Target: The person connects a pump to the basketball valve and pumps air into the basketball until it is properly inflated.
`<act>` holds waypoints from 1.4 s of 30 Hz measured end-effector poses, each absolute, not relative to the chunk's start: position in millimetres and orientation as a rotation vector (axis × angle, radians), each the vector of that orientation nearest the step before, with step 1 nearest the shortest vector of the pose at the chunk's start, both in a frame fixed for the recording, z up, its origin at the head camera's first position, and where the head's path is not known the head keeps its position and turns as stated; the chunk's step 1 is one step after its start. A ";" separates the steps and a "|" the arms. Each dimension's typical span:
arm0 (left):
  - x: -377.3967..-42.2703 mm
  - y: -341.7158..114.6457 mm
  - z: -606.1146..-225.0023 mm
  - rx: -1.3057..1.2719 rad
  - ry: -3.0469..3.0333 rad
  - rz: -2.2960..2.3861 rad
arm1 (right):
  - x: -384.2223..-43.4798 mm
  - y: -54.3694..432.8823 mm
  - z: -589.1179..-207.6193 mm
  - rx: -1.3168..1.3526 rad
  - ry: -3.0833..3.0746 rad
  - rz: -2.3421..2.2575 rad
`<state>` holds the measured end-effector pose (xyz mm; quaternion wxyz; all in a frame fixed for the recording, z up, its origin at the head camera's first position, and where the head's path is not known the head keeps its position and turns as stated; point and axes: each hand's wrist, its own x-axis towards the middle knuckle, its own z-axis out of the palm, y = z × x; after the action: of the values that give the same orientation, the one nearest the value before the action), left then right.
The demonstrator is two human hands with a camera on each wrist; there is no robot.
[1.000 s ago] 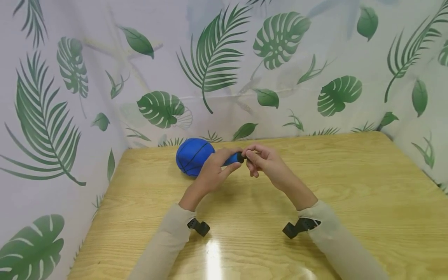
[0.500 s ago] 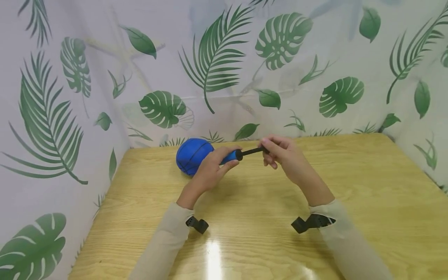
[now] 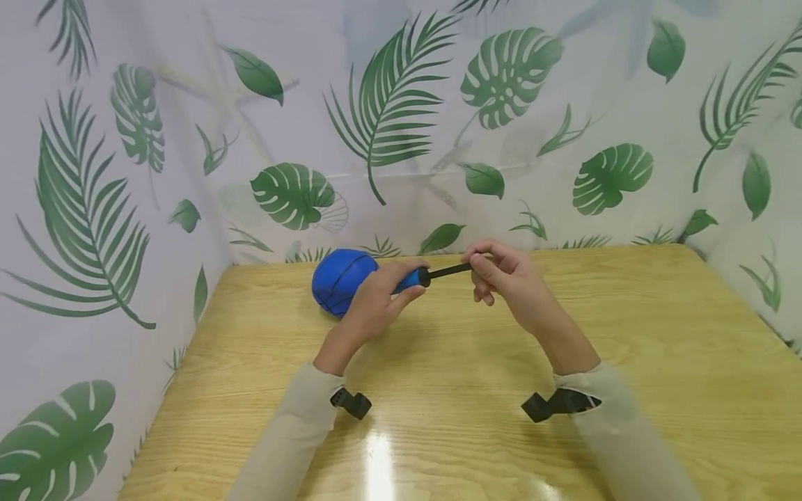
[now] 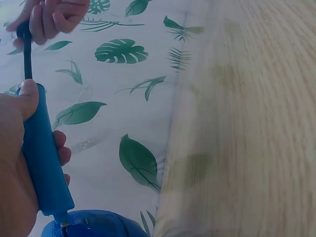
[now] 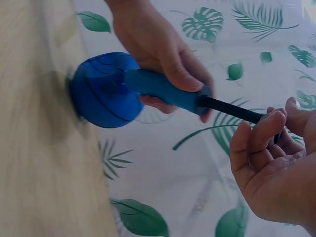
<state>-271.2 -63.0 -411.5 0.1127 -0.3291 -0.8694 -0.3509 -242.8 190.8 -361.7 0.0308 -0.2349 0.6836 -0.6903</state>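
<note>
A blue ball [image 3: 340, 282] with black seam lines, like a small basketball, sits on the table at the back left. My left hand [image 3: 374, 299] grips the blue barrel of a hand pump [image 4: 47, 153], with fingers and thumb wrapped around it. In the left wrist view, the pump's narrow nozzle end [image 4: 61, 217] meets the ball. From the other end a black rod [image 5: 232, 108] sticks out to the right. My right hand [image 3: 510, 285] pinches the rod's outer end between thumb and fingers; its handle is mostly hidden there.
A light wood-grain table [image 3: 438, 417] lies under both hands. White cloth [image 3: 401, 229] printed with green leaves rises behind the table's back edge and along its left and right sides. A black wrist camera [image 3: 351, 403] sits at each sleeve cuff.
My right hand has moved right, drawing the black rod out of the pump barrel. Over the last half second it has barely moved. My left hand and the ball have shifted slightly left.
</note>
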 end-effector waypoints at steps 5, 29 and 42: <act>-270.3 -57.3 -413.1 -1.037 -2.515 -0.961 | -246.4 178.3 -378.5 -0.642 2.116 -2.041; -273.1 -69.5 -408.7 -0.901 -2.611 -0.954 | -246.8 198.6 -360.5 -0.598 2.121 -2.175; -272.7 -65.1 -413.6 -0.971 -2.540 -0.918 | -245.4 185.2 -370.0 -0.759 2.133 -2.048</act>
<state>-272.7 -65.1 -413.6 0.1354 -0.3354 -0.8768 -0.3169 -245.4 185.2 -370.0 0.0445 -0.2484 0.6980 -0.6702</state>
